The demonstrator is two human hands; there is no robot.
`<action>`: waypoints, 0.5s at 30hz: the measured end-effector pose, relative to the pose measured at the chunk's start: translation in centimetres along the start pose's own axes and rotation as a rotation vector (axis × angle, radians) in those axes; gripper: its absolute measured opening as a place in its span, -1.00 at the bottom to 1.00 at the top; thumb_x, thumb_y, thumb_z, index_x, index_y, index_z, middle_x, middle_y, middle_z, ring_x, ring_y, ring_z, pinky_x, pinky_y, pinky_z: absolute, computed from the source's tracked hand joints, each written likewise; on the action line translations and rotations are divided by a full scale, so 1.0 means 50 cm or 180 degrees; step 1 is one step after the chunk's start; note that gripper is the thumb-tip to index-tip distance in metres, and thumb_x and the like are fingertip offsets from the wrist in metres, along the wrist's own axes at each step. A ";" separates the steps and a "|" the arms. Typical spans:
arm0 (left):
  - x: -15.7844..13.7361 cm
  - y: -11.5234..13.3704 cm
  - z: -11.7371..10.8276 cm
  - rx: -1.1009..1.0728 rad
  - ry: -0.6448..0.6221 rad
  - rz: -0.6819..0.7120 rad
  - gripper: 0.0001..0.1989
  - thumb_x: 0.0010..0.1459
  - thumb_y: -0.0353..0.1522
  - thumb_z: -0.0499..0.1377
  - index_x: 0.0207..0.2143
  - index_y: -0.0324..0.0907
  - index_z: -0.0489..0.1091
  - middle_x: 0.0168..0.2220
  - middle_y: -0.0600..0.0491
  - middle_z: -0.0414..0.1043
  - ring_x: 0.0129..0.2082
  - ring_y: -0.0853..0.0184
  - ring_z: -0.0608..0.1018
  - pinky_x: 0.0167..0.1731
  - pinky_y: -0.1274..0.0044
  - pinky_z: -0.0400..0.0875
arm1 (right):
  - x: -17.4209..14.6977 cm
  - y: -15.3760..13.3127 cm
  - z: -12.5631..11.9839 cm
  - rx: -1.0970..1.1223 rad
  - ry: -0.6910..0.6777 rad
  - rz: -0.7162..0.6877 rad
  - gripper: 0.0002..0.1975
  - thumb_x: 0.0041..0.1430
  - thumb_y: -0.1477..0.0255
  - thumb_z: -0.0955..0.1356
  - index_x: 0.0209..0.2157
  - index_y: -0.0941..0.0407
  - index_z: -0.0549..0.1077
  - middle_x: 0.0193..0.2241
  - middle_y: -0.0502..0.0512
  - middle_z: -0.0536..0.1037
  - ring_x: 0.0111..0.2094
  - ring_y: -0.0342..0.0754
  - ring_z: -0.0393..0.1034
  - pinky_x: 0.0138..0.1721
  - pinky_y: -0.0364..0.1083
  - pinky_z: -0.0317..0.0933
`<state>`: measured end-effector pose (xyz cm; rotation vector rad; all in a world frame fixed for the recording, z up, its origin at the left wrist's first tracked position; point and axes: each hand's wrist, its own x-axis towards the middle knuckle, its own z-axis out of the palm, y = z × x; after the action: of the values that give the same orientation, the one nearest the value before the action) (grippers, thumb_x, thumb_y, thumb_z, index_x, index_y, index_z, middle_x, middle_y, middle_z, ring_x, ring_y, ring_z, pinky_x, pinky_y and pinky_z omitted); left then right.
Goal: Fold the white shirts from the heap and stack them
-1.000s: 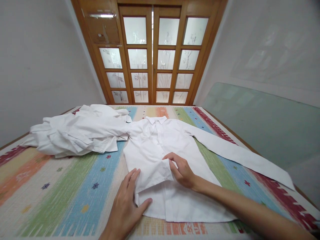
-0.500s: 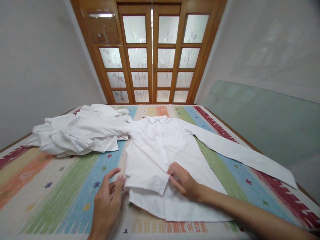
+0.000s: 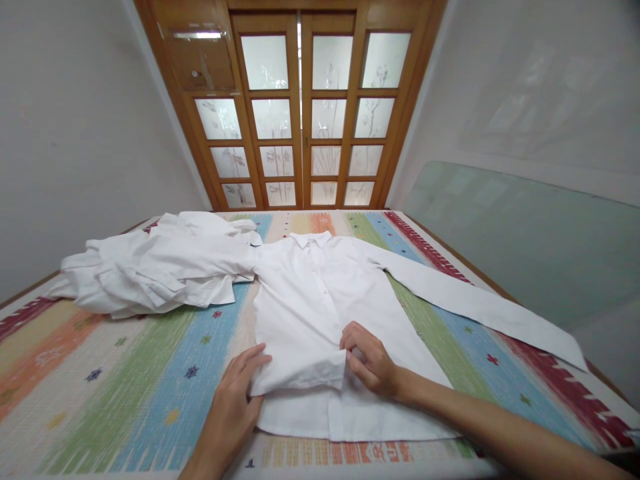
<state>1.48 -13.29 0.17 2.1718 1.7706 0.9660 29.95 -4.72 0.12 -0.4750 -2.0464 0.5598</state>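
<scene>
White shirt (image 3: 295,300) front up on striped cloth (image 3: 165,373), about midway between left and right edges; collar (image 3: 310,239) toward far edge, hem (image 3: 390,435) near and along near edge. One sleeve (image 3: 480,307) stretched out toward right edge. Small buttons (image 3: 325,291) down the front.

Right hand (image 3: 373,363) over lower front, by the button line: thumb and forefinger closed in a pinch on shirt fabric, other fingers curled in. Left hand (image 3: 233,400) at lower left side of shirt, toward near edge: fingers slightly bent, tips on top of fabric, thumb lower, at the edge of the fold. Modest gap between thumb and fingers; firm hold or light touch, cannot tell. Between both hands, flap (image 3: 305,377) of shirt front raised a little, more white fabric visible below.

Heap (image 3: 150,267) of rumpled white fabric toward left edge and far left corner, touching shirt's shoulder side. Beyond far edge, wooden doors (image 3: 330,141) with pale panes.
</scene>
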 end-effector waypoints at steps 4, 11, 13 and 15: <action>-0.001 -0.027 0.000 0.0355 0.0559 -0.0032 -0.58 0.01 -0.49 0.02 -0.08 -0.13 0.44 -0.03 -0.03 0.49 -0.04 0.17 0.53 -0.01 0.28 0.45 | 0.003 -0.003 0.001 -0.0078 -0.0119 -0.0171 -0.92 0.24 0.50 0.18 -0.34 0.07 0.23 -0.43 0.08 0.36 -0.37 -0.02 0.24 -0.35 -0.01 0.17; -0.012 -0.016 -0.043 0.1170 0.1420 0.0026 -0.74 0.28 -0.40 -0.02 -0.09 -0.19 0.40 -0.20 -0.04 0.56 -0.25 0.25 0.60 -0.22 0.48 0.49 | 0.005 -0.006 0.001 -0.0158 -0.0285 -0.0280 -0.91 0.22 0.53 0.19 -0.36 0.07 0.22 -0.45 0.08 0.36 -0.38 -0.02 0.23 -0.36 -0.02 0.16; -0.017 -0.009 -0.054 0.1277 0.1637 0.0115 -0.77 0.30 -0.42 -0.01 -0.11 -0.19 0.41 -0.23 -0.02 0.56 -0.29 0.30 0.61 -0.25 0.52 0.47 | 0.006 -0.007 0.001 -0.0182 -0.0302 -0.0283 -0.91 0.22 0.52 0.19 -0.36 0.07 0.22 -0.45 0.08 0.37 -0.38 -0.02 0.23 -0.36 -0.02 0.17; -0.024 -0.008 -0.064 0.1370 0.1828 0.0313 -0.80 0.29 -0.47 0.01 -0.14 -0.19 0.41 -0.27 0.00 0.56 -0.30 0.33 0.60 -0.23 0.55 0.46 | 0.008 -0.009 0.001 -0.0205 -0.0349 -0.0283 -0.90 0.23 0.52 0.19 -0.37 0.07 0.23 -0.46 0.08 0.37 -0.38 -0.02 0.24 -0.36 -0.02 0.18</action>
<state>-0.80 -15.11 1.99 2.4122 2.3218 1.4639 29.66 -4.86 0.63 -0.3963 -2.1840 0.4767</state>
